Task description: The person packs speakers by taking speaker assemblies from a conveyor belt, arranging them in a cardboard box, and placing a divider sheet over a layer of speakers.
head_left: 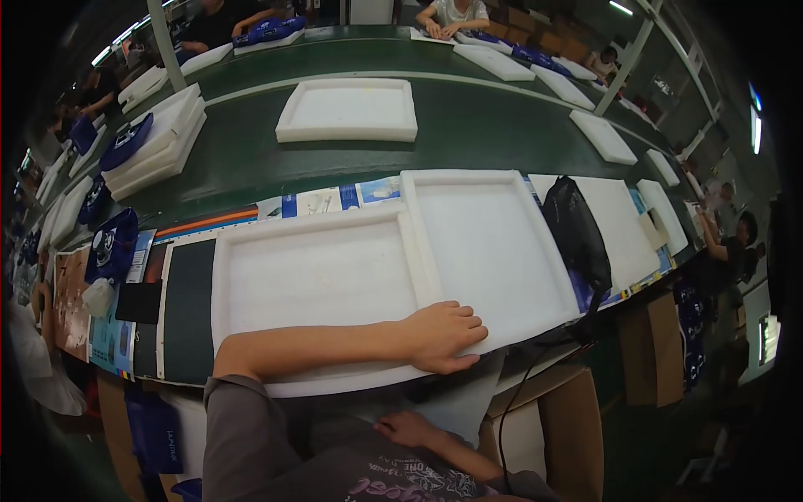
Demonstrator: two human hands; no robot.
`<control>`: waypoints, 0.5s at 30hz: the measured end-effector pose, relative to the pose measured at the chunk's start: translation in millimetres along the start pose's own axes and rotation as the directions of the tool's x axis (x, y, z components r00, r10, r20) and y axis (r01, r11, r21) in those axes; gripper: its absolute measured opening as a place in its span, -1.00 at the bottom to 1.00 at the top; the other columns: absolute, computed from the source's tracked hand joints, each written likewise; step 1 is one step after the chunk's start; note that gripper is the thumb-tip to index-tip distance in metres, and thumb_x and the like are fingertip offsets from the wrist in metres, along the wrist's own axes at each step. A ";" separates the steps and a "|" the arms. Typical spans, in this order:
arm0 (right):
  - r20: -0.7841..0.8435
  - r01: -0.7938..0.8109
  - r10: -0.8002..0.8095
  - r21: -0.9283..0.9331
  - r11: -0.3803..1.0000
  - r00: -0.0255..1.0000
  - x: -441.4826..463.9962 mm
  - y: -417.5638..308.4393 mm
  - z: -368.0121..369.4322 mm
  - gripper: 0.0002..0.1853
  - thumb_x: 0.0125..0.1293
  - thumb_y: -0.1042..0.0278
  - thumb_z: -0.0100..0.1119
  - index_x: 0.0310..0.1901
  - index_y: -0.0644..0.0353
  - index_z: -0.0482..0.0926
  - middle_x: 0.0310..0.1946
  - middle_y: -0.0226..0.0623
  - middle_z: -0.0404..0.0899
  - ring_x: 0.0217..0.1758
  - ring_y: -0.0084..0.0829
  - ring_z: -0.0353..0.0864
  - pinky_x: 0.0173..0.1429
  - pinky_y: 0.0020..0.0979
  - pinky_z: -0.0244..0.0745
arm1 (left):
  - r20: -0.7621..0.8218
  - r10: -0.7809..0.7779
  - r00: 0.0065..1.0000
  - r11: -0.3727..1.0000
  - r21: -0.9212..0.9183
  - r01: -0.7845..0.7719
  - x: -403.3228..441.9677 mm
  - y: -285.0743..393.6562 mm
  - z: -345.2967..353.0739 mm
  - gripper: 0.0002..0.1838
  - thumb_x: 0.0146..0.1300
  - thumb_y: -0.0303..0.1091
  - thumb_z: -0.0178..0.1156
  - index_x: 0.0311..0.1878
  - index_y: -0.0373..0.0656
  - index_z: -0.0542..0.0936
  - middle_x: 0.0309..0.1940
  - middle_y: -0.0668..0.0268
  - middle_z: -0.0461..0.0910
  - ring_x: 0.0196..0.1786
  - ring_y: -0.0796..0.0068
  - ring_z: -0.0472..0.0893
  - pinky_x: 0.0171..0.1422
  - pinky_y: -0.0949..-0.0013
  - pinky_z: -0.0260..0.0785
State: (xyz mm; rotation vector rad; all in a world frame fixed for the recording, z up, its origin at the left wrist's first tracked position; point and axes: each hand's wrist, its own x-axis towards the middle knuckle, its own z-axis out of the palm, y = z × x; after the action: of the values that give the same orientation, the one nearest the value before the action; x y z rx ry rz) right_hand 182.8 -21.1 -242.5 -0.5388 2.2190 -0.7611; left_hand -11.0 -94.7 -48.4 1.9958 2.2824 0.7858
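Note:
My left hand lies palm down on a white foam tray, near the corner where it meets a second foam tray. Its fingers are slightly bent and a little apart, with nothing seen in them. The left forearm stretches across the front of the second tray. Both trays are shallow, with raised rims, and their bare insides face up. In front of my shirt, below the table edge, hangs my right hand. Its fingers are loosely bent, and no object shows in them.
A black plastic bag lies right of the trays. Another foam tray rests on the green conveyor; stacked foam stands left. A blue item sits at the table's left end. Below are a cardboard box and cable. Other people work around.

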 end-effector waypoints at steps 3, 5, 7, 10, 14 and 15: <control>0.057 -0.074 0.077 -0.052 0.996 0.995 1.5 -5.7 -0.7 -0.41 0.45 -0.25 -0.22 -0.03 0.08 0.65 -0.07 -0.05 0.66 0.04 0.04 0.61 0.16 -0.05 0.49 | -0.004 0.009 1.000 1.000 0.027 -0.008 1.0 -0.3 0.6 -0.67 0.30 -0.08 0.13 -0.24 -0.21 0.47 -0.32 0.15 0.52 -0.16 0.13 0.51 -0.01 0.15 0.38; 0.080 -0.112 0.120 -0.092 0.989 0.990 4.4 -3.3 0.1 -0.38 0.44 -0.29 -0.24 0.00 0.05 0.66 -0.07 0.00 0.66 0.05 0.04 0.62 0.18 -0.05 0.49 | -0.006 0.011 1.000 0.999 0.032 -0.011 -0.1 1.1 0.1 -0.67 0.30 -0.08 0.13 -0.24 -0.21 0.47 -0.31 0.15 0.52 -0.16 0.12 0.52 0.00 0.15 0.38; 0.064 -0.099 0.104 -0.085 0.991 0.992 4.1 -0.6 -0.3 -0.38 0.44 -0.29 -0.24 -0.01 0.03 0.68 -0.09 0.03 0.66 0.04 0.04 0.62 0.18 -0.05 0.49 | -0.010 0.015 1.000 1.000 0.019 -0.015 -0.1 2.8 -1.6 -0.67 0.30 -0.08 0.13 -0.23 -0.21 0.47 -0.32 0.14 0.52 -0.16 0.10 0.51 0.01 0.14 0.37; 0.068 -0.107 0.115 -0.116 0.988 0.991 -7.7 -0.7 -2.8 -0.38 0.44 -0.29 -0.24 -0.05 0.03 0.71 -0.12 0.04 0.67 0.03 0.05 0.63 0.18 -0.05 0.49 | -0.007 0.009 1.000 1.000 0.019 -0.009 0.3 2.7 0.7 -0.67 0.30 -0.08 0.13 -0.22 -0.20 0.48 -0.32 0.14 0.52 -0.16 0.10 0.51 0.01 0.14 0.37; 0.092 -0.087 0.099 -0.124 0.989 0.991 -25.2 -7.5 -9.6 -0.38 0.43 -0.28 -0.20 -0.13 0.06 0.74 -0.18 0.04 0.68 -0.03 0.06 0.65 0.17 -0.05 0.49 | -0.013 0.009 1.000 1.000 0.020 -0.008 -0.4 4.0 0.0 -0.67 0.29 -0.07 0.12 -0.22 -0.19 0.47 -0.32 0.15 0.52 -0.16 0.10 0.51 0.01 0.13 0.35; 0.064 -0.081 0.088 -0.108 0.991 0.994 -29.5 -6.5 -12.9 -0.40 0.42 -0.26 -0.17 -0.11 0.09 0.72 -0.18 0.04 0.68 -0.02 0.05 0.64 0.17 -0.05 0.48 | -0.008 0.014 1.000 1.000 0.018 -0.014 0.4 2.8 -0.5 -0.67 0.29 -0.07 0.13 -0.23 -0.19 0.47 -0.32 0.16 0.52 -0.16 0.11 0.51 0.00 0.13 0.35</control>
State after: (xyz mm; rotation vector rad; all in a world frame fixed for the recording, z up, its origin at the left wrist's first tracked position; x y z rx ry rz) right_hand 193.5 -4.4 -216.3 -0.5109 2.2127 -0.5756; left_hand -8.6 -94.4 -46.8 2.0222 2.2905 0.7787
